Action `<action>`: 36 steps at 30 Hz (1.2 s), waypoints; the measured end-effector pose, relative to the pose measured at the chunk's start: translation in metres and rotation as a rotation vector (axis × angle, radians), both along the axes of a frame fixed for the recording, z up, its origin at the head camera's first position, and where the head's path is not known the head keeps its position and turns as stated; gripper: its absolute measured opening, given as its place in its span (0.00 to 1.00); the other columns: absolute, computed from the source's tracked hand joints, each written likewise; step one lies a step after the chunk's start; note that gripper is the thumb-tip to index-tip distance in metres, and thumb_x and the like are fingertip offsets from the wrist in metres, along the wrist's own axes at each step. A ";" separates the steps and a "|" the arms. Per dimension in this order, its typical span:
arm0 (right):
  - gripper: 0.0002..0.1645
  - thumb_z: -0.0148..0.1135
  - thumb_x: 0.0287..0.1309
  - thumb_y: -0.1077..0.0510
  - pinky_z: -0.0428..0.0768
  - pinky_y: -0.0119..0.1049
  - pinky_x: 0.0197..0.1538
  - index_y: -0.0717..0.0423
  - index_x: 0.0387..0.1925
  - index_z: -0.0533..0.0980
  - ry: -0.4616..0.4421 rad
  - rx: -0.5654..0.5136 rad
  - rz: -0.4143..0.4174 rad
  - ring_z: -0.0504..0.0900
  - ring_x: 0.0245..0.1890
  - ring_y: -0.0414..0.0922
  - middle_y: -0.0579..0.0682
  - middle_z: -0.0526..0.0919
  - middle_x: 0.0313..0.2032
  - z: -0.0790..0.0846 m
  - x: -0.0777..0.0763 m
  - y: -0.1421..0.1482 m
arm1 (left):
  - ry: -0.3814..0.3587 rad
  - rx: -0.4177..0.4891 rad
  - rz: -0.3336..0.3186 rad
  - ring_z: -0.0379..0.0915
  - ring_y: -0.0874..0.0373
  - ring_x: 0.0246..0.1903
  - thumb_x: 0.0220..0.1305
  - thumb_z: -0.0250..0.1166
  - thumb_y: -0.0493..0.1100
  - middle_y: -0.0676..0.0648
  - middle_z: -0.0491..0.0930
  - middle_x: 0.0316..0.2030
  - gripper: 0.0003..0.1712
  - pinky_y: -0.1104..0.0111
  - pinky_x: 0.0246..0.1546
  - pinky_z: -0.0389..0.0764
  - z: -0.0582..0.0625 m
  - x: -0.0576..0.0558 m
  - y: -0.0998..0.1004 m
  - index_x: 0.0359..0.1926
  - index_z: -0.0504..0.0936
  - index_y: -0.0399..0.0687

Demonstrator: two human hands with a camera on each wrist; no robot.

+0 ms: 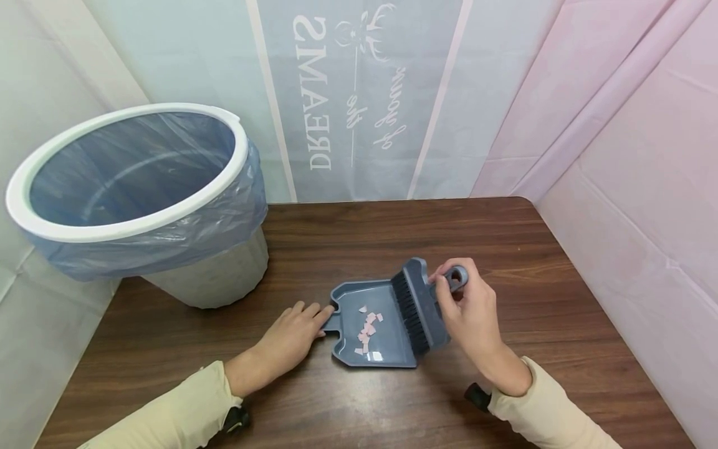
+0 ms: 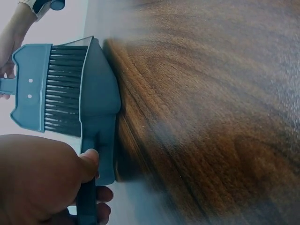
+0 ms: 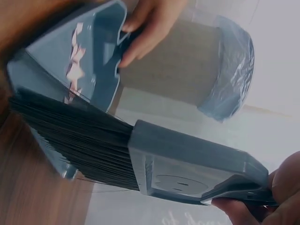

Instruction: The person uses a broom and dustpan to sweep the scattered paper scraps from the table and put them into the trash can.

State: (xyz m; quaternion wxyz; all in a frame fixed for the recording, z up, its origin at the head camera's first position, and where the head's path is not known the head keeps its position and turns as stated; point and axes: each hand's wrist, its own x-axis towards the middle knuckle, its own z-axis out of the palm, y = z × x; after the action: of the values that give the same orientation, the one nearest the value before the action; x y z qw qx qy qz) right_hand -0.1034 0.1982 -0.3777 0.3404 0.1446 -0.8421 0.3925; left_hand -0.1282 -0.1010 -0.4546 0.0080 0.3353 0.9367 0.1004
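Observation:
A grey-blue dustpan (image 1: 392,340) lies on the wooden table, with several small pale pink scraps (image 1: 367,329) in its pan. My left hand (image 1: 286,340) grips the dustpan's short handle from the left; in the left wrist view the thumb (image 2: 89,161) lies along that handle. At the pan's open right side is a matching hand brush (image 1: 429,305), tilted, its dark bristles (image 3: 79,136) over the pan's front edge. My right hand (image 1: 473,315) holds the brush by its handle, the looped end showing above the fingers. The scraps lie to the left of the bristles.
A pale bin (image 1: 219,274) with a white rim and blue plastic liner (image 1: 224,215) stands at the table's left, behind my left hand. Dark brown wood (image 1: 550,337) extends to the right. Printed cloth (image 1: 359,93) hangs behind the table, and pale cloth (image 1: 645,206) at the right.

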 end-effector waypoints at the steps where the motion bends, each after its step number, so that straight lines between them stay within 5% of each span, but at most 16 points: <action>1: 0.05 0.59 0.65 0.72 0.69 0.23 0.24 0.64 0.41 0.74 -0.010 0.010 -0.015 0.71 0.22 0.34 0.50 0.86 0.33 0.000 0.000 0.003 | 0.004 0.002 -0.001 0.74 0.43 0.43 0.71 0.64 0.44 0.43 0.79 0.48 0.24 0.49 0.44 0.80 0.000 0.000 0.000 0.64 0.76 0.42; 17: 0.05 0.58 0.65 0.71 0.68 0.21 0.25 0.63 0.41 0.74 -0.146 0.057 -0.203 0.71 0.21 0.32 0.51 0.86 0.31 -0.003 -0.001 0.046 | 0.033 0.019 -0.028 0.74 0.45 0.41 0.71 0.65 0.44 0.42 0.79 0.47 0.24 0.52 0.42 0.81 -0.002 0.001 -0.003 0.64 0.75 0.41; 36: 0.06 0.58 0.66 0.70 0.69 0.20 0.26 0.62 0.42 0.73 -0.179 0.084 -0.243 0.74 0.26 0.30 0.52 0.85 0.32 -0.002 0.001 0.059 | 0.144 0.079 -0.043 0.68 0.50 0.39 0.73 0.63 0.42 0.43 0.75 0.43 0.21 0.59 0.38 0.74 -0.012 0.001 -0.008 0.59 0.74 0.35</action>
State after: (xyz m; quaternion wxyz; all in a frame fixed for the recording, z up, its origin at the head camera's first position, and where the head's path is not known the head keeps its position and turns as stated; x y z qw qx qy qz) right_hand -0.1022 0.2574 -0.3799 0.3026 0.0201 -0.8962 0.3239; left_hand -0.1268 -0.1091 -0.4664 -0.0703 0.3618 0.9227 0.1128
